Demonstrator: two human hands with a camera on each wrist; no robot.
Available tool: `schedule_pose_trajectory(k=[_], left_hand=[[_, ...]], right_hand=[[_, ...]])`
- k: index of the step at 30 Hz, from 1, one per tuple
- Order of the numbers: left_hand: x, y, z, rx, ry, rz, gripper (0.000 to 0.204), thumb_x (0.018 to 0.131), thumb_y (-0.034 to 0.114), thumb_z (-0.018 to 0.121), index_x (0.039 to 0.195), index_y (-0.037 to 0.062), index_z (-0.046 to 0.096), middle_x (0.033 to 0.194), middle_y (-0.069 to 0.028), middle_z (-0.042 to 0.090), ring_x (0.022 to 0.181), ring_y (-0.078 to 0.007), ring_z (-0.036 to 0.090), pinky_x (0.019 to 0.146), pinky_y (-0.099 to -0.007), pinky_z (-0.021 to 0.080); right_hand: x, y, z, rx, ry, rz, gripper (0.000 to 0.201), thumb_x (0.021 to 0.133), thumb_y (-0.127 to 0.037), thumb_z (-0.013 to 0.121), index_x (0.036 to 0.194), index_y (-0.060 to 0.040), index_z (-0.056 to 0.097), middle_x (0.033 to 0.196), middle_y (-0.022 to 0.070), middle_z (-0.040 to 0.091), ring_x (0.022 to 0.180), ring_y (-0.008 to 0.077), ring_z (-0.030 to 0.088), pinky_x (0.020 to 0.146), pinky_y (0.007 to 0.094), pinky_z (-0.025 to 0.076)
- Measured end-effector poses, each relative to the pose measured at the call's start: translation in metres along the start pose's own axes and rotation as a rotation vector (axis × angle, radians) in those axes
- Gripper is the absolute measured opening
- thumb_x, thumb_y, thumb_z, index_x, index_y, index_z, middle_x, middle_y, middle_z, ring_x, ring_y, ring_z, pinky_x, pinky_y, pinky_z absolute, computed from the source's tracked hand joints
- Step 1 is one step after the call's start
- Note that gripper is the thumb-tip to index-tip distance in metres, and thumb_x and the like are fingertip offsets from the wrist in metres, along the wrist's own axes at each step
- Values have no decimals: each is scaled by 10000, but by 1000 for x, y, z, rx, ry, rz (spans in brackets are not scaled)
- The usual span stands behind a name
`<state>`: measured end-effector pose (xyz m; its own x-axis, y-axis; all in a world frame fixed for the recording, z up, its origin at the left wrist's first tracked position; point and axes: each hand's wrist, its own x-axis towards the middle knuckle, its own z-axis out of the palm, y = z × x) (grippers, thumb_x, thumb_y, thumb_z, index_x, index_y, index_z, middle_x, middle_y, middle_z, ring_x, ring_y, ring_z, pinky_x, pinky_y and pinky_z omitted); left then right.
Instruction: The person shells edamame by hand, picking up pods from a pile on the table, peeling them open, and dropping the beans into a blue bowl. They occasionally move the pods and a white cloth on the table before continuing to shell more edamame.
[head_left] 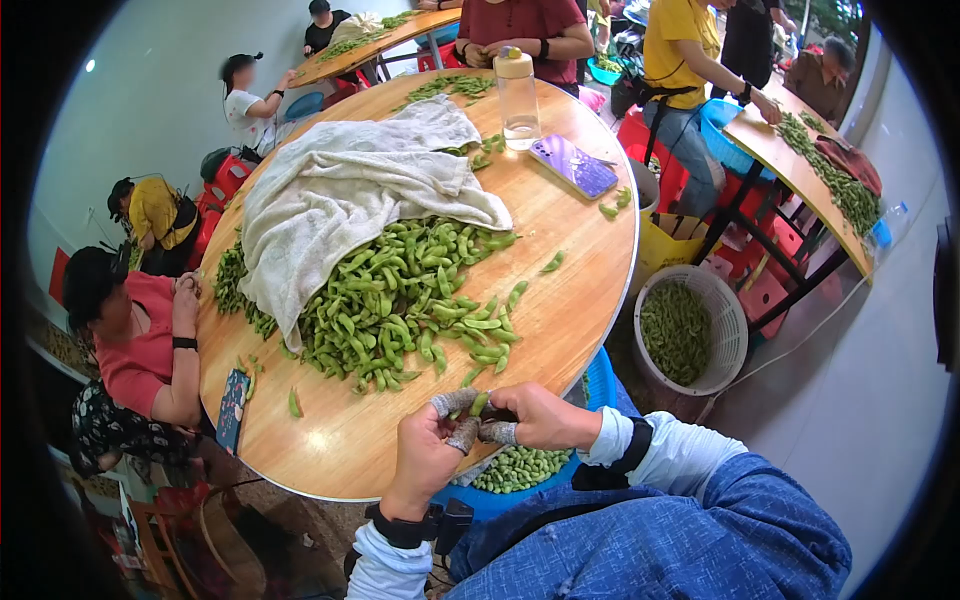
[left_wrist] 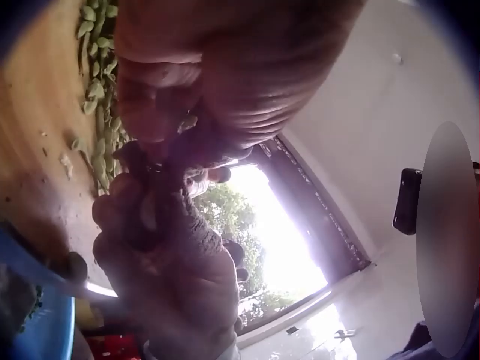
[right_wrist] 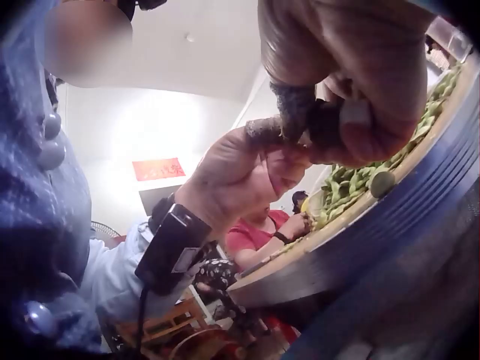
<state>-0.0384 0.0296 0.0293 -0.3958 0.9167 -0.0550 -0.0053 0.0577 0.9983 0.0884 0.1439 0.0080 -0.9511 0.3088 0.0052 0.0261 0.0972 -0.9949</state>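
A green edamame pod (head_left: pixel 479 404) is pinched between the fingertips of both hands, just past the table's near edge. My left hand (head_left: pixel 425 455) grips from the left, its thumb and forefinger wrapped in grey, knitted-looking covers. From the right, my right hand (head_left: pixel 550 418) meets it, with similar wraps on its digits. In the right wrist view the fingertips of the left hand (right_wrist: pixel 232 176) and right hand (right_wrist: pixel 360 82) come together. Below them a blue basin (head_left: pixel 600 385) contains shelled green beans (head_left: pixel 520 468). A heap of pods (head_left: pixel 375 300) lies on the table beyond.
A pale cloth (head_left: pixel 350 170) partly covers the heap on the round wooden table (head_left: pixel 560 310). A bottle (head_left: pixel 517 105) and purple phone (head_left: pixel 575 166) stand beyond; a dark patterned phone (head_left: pixel 232 410) lies left. A white basket (head_left: pixel 735 345) of pods is right. Several people sit around.
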Motion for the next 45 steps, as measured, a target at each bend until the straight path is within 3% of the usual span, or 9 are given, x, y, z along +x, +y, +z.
schedule_pose_trajectory(k=[4, 13, 16, 19, 25, 34, 37, 43, 45], left_hand=[[-6, -15, 1, -109, 94, 11, 268, 747, -80, 590, 1009, -33, 562, 938, -51, 575, 843, -103, 555, 753, -223, 458], [-7, -22, -3, -110, 24, 159, 264, 727, -89, 610, 975, -1, 587, 890, -4, 557, 832, -100, 556, 730, -215, 452], [-9, -20, -7, -179, -32, 150, 256, 725, -84, 618, 964, 5, 596, 882, -6, 561, 834, -99, 557, 740, -218, 453], [-9, -31, -11, -172, -51, 136, 262, 727, -87, 613, 970, 10, 591, 879, -3, 566, 827, -97, 557, 738, -221, 454], [-13, -20, -10, -151, 38, -1, 256, 725, -80, 606, 960, 23, 596, 883, -3, 569, 768, -82, 540, 711, -209, 445], [-10, -5, -15, 475, -119, 135, 222, 743, -46, 609, 960, -13, 575, 860, -33, 578, 696, -77, 520, 614, -184, 427], [-12, -14, -6, -8, -30, -28, 209, 755, -26, 608, 960, 1, 574, 879, -48, 568, 665, -85, 514, 560, -186, 415], [-13, -24, 14, -505, 229, -27, 341, 811, -31, 511, 1141, 24, 448, 870, -66, 556, 702, -94, 511, 583, -196, 415], [-14, -25, 9, -537, 169, -10, 412, 833, -7, 482, 1220, 48, 352, 814, -64, 529, 713, -112, 511, 602, -211, 420]], right_hand=[[0, 0, 4, -17, 4, 24, 202, 800, -137, 604, 935, 8, 566, 717, 42, 577, 689, 59, 476, 611, 257, 424], [3, 13, 8, 232, -88, 15, 178, 787, -78, 596, 942, 9, 583, 787, 39, 613, 721, 67, 502, 641, 259, 437], [2, 6, 5, 113, -87, -21, 178, 775, -78, 606, 932, 3, 582, 768, 67, 603, 708, 96, 525, 630, 264, 434], [2, 2, 1, -319, -14, -229, 198, 758, -82, 620, 933, 1, 579, 734, 113, 577, 671, 175, 553, 611, 283, 434], [-6, -13, -6, -113, 55, -123, 191, 728, -91, 649, 864, 7, 559, 720, 147, 539, 658, 294, 546, 586, 326, 435], [-13, -8, -5, -314, 173, -384, 141, 703, -73, 647, 799, -13, 562, 718, 153, 532, 683, 345, 534, 585, 369, 432], [-16, -7, -2, -336, 149, -386, 174, 675, -13, 652, 838, -4, 592, 758, 147, 547, 701, 327, 542, 596, 358, 437], [-14, -4, 14, -192, 179, -313, 125, 738, -77, 618, 837, -12, 579, 760, 163, 547, 706, 339, 542, 614, 363, 437], [-17, -13, 7, -141, 100, -213, 139, 778, -90, 596, 893, -15, 584, 823, 161, 573, 749, 304, 568, 644, 335, 447]])
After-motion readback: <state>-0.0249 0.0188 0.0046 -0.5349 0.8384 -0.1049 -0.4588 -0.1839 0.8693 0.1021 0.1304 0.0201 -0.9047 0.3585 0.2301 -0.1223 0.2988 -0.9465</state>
